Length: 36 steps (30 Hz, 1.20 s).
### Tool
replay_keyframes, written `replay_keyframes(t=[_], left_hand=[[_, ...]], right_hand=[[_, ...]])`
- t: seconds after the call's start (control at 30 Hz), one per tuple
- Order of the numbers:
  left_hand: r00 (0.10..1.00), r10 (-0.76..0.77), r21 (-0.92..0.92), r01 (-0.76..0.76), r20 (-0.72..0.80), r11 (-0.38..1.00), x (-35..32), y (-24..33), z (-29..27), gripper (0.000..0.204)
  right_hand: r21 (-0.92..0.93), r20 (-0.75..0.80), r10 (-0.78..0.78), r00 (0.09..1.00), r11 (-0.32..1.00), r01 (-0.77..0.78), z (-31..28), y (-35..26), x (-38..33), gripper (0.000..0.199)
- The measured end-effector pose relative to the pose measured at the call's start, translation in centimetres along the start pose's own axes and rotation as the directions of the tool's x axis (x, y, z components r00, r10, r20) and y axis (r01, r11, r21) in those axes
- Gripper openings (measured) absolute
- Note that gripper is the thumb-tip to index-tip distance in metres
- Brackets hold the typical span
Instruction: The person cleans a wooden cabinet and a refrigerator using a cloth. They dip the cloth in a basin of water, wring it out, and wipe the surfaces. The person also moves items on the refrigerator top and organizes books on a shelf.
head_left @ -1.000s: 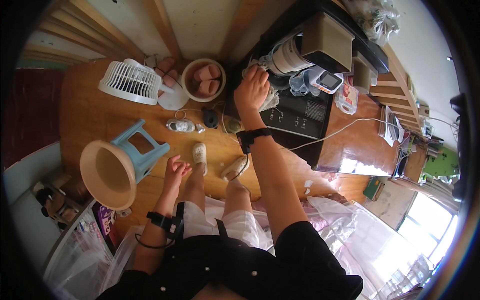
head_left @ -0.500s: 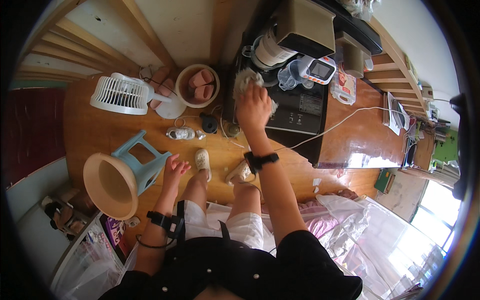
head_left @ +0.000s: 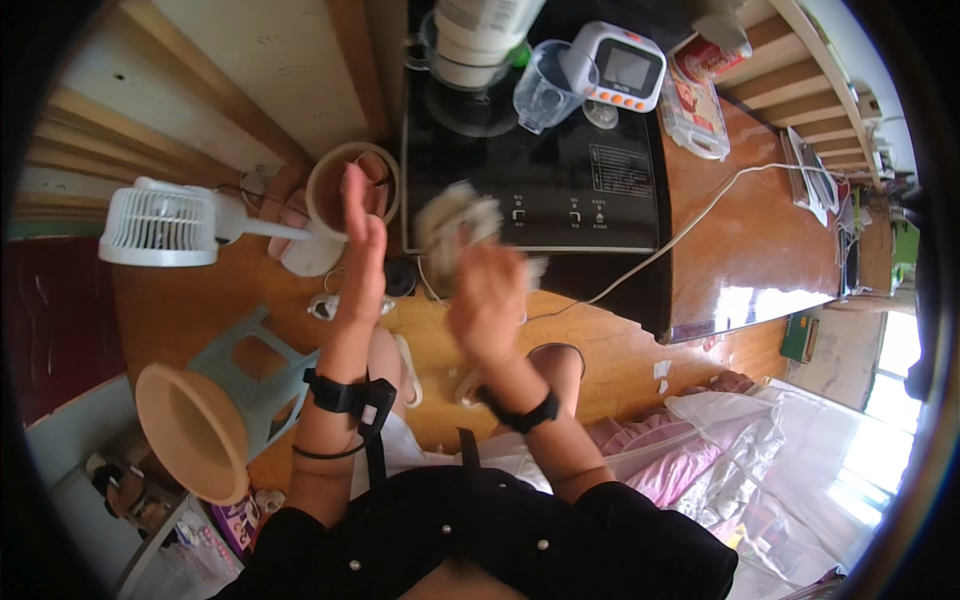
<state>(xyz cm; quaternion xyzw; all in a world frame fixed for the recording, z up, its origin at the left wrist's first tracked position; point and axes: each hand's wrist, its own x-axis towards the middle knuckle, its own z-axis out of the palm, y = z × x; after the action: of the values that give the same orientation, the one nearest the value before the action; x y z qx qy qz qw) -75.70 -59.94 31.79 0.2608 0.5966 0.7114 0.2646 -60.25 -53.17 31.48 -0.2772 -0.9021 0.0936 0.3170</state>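
My right hand point(head_left: 490, 300) grips a crumpled grey-white rag point(head_left: 455, 222) at the front left edge of a black glass cooktop point(head_left: 550, 170); both hand and rag are blurred. Held up left of the cooktop is my left hand point(head_left: 362, 250), fingers stretched out and nothing in it. Towards the back of the cooktop stand a white tub point(head_left: 470, 60), a clear plastic cup point(head_left: 545, 92) tipped to one side, and a white device with a screen and orange buttons point(head_left: 615, 70).
A brown tabletop point(head_left: 720, 240) adjoins the cooktop, crossed by a white cable point(head_left: 680, 235). On the left are a white fan point(head_left: 160, 225), a tan bucket point(head_left: 325, 195) holding pink slippers, a blue stool point(head_left: 225, 355) and a peach basin point(head_left: 190, 435).
My right hand has drawn the rag back from the cooktop's left side to its front edge. My left hand has risen and moved forward. The view has shifted closer to the cooktop.
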Motion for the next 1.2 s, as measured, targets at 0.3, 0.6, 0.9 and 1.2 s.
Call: replay_keyframes(t=[0.3,0.6,0.9,1.2], left_hand=[[0.91,0.356,0.098,-0.382,0.211,0.919,0.9,-5.9,0.1,0.094],[0.823,0.486,-0.163,-0.544,-0.294,0.823,1.0,-13.0,-1.4,0.08],[0.46,0.871,-0.323,-0.809,0.171,0.491,-6.6,-7.1,-6.2,0.07],[0.917,0.24,-0.32,0.343,0.319,-0.883,-16.6,-1.4,-3.2,0.054]], right_hand=[[0.018,-0.771,0.179,0.611,0.965,-0.26,11.4,12.9,-6.9,0.068],[-0.005,-0.701,0.036,0.712,0.998,-0.055,14.5,6.3,-5.0,0.053],[-0.365,-0.643,-0.302,0.703,0.929,0.065,16.0,6.7,-5.1,0.031],[0.089,-0.802,0.316,0.506,0.902,-0.422,10.2,19.0,-6.4,0.051]])
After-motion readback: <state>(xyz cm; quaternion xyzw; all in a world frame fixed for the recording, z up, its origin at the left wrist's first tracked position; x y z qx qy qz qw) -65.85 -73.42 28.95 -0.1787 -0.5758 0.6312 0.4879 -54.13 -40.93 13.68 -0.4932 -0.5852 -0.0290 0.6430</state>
